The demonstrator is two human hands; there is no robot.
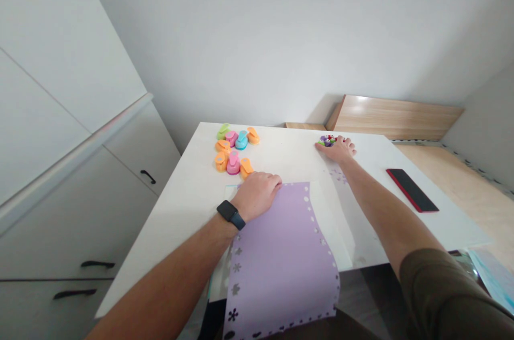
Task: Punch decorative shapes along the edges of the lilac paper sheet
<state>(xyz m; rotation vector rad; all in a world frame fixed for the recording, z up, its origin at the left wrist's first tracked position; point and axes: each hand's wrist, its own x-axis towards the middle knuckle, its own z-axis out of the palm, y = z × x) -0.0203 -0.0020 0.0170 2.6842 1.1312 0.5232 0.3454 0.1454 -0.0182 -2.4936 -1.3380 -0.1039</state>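
Note:
A purple paper sheet (pixel 281 254) with punched shapes along its edges lies on the table and droops over the front edge toward me. Its top edge is under my left hand (pixel 260 195), whose fingers are curled closed there; a dark watch is on that wrist. Farther off at the right, my right hand (pixel 339 150) reaches with fingers apart to a cluster of small colourful craft punches (pixel 326 140). The hand partly hides them, and their exact contact is unclear. Purple paper scraps (pixel 338 174) lie just below that hand.
Several larger craft punches (pixel 233 162) in orange, pink, blue and green stand at the back left of the white table (pixel 285 152). A black tablet-like slab (pixel 413 190) with a red edge lies right. White cabinets (pixel 132 168) are at left, a wooden headboard (pixel 397 119) beyond.

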